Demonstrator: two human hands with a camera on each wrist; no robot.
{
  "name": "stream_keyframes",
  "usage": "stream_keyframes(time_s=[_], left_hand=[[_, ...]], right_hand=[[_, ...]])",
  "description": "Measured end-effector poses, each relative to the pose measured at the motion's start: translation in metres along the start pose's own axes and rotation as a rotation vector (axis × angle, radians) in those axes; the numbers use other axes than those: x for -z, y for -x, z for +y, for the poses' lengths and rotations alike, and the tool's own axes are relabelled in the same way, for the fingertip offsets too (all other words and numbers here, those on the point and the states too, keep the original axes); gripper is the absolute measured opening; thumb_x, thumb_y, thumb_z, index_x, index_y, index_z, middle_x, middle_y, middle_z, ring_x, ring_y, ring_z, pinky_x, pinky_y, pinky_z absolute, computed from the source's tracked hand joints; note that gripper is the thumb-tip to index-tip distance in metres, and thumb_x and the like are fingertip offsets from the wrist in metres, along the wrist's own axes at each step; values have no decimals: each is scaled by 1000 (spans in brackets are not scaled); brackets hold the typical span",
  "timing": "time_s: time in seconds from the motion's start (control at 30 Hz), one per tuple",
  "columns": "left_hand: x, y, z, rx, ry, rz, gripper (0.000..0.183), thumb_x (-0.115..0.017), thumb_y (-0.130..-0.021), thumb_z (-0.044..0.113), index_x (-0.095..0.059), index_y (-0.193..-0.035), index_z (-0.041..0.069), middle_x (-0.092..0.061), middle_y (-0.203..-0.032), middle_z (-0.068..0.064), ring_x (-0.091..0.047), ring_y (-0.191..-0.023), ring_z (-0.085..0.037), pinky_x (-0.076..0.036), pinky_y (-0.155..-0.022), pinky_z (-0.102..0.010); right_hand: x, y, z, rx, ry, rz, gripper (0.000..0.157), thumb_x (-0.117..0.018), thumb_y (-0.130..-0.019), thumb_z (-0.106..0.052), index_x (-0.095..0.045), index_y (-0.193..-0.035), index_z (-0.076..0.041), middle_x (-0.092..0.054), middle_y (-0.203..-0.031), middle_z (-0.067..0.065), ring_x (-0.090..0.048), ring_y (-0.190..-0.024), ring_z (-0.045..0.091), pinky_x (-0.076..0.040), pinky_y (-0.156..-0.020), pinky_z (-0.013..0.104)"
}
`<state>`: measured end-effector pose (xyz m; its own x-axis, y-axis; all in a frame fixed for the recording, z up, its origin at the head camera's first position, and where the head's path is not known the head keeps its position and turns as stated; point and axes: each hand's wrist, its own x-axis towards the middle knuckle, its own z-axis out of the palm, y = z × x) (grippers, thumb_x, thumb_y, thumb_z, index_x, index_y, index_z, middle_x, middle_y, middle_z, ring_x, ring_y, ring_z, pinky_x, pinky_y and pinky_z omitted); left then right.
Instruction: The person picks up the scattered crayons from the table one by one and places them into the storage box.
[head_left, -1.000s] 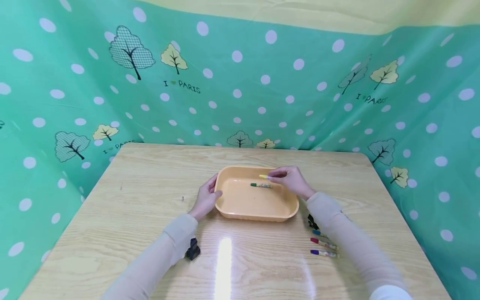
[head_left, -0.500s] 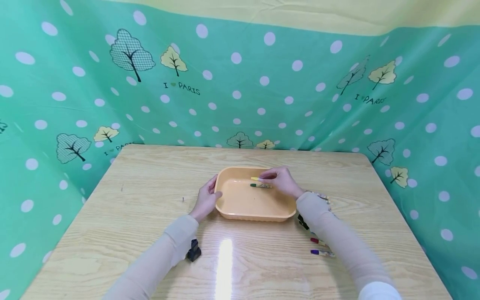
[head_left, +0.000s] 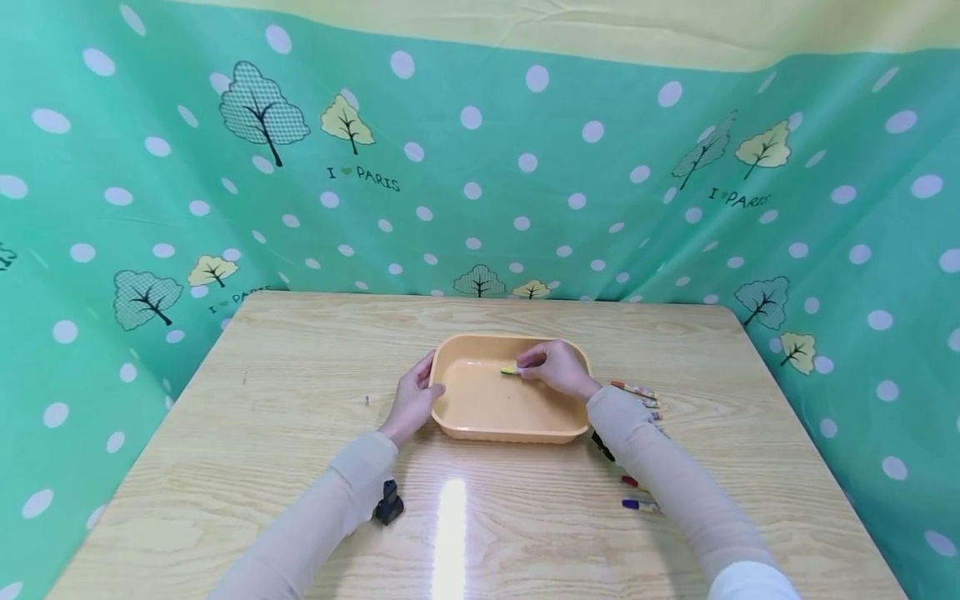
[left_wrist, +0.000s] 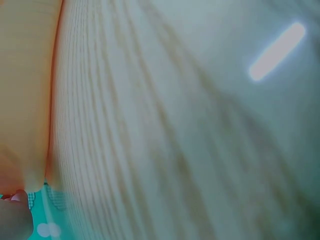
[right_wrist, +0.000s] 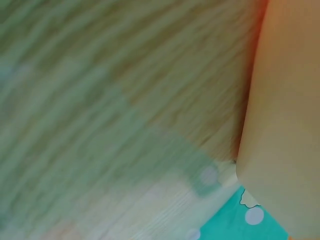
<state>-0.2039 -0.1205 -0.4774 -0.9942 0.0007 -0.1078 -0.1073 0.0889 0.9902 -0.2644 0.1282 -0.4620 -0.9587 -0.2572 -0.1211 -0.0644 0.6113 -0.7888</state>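
Right hand (head_left: 558, 368) and yellow crayon (head_left: 511, 369) now sit further left and nearer the person than in the earlier head frames: crayon pinched inside the tray (head_left: 487, 404), right at the green crayon (head_left: 504, 372), contact unclear; left hand (head_left: 411, 402) grips the tray's left rim, more crayons (head_left: 634, 389) on the table (head_left: 525, 517) to the right. Left wrist: tray side, part of left hand at its lower end. Right wrist: tray side, table, dotted cloth (right_wrist: 237, 217).
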Motion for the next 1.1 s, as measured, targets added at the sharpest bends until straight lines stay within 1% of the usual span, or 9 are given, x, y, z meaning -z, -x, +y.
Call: stream_keyframes(time_s=[0.17,0.33,0.4,0.57,0.73,0.8,0.97,1.03,1.1], left_hand=[[0,0,0,-2,-2,0,68,-49,-81,-10,-27,-143,6,-31,-147,-16,-35,-132,-29,-36,-109,-34],[0,0,0,-15,-3,3,68,-49,-80,-10,-27,-143,4,-31,-147,-18,-34,-133,-31,-35,-109,-36],[1,-1,0,-9,-1,-2,67,-48,-82,-10,-27,-143,5,-30,-147,-16,-33,-133,-30,-35,-110,-35],[2,-1,1,16,4,-19,65,-46,-86,-7,-24,-145,8,-28,-149,-14,-30,-135,-28,-32,-111,-34],[3,-1,2,25,6,-17,66,-47,-85,-8,-23,-145,8,-26,-149,-14,-29,-136,-28,-33,-111,-34],[3,2,7,27,5,-22,67,-47,-85,-9,-22,-145,6,-26,-149,-16,-29,-135,-30,-33,-110,-35],[2,3,6,9,30,-29,67,-47,-85,-10,-22,-145,6,-24,-150,-15,-28,-136,-29,-34,-110,-36],[2,0,0,-9,41,-20,66,-48,-85,-9,-23,-145,7,-25,-150,-13,-28,-136,-27,-34,-110,-34],[1,0,0,-23,36,-8,65,-49,-86,-8,-25,-144,7,-26,-150,-13,-30,-135,-27,-35,-110,-33]], right_hand=[[-2,0,0,-7,10,-19,20,-70,-77,-4,-72,-96,-8,-71,-91,4,-65,-82,13,-57,-70,23],[-2,-1,0,37,40,-30,21,-68,-79,-3,-70,-99,-6,-70,-94,6,-64,-86,15,-57,-70,24],[-2,0,0,46,46,-24,21,-67,-80,-3,-70,-101,-6,-70,-97,7,-64,-88,15,-57,-71,24],[-1,0,-2,34,37,-5,21,-65,-82,-6,-69,-103,-7,-69,-101,8,-64,-93,17,-57,-74,26],[-1,-1,-3,15,11,8,20,-65,-83,-10,-70,-103,-9,-70,-101,6,-64,-94,17,-57,-76,27],[-1,-1,-4,10,5,9,20,-65,-83,-11,-70,-103,-10,-70,-101,5,-64,-94,16,-57,-76,27],[1,0,-2,-1,-10,3,22,-64,-85,-12,-69,-106,-11,-69,-103,5,-64,-95,16,-57,-76,26],[1,0,-2,-7,-25,-1,23,-64,-85,-12,-68,-108,-11,-69,-104,6,-63,-95,16,-56,-76,26],[2,0,-2,-15,-41,-4,25,-64,-85,-12,-68,-109,-10,-69,-104,6,-63,-96,17,-56,-76,25]])
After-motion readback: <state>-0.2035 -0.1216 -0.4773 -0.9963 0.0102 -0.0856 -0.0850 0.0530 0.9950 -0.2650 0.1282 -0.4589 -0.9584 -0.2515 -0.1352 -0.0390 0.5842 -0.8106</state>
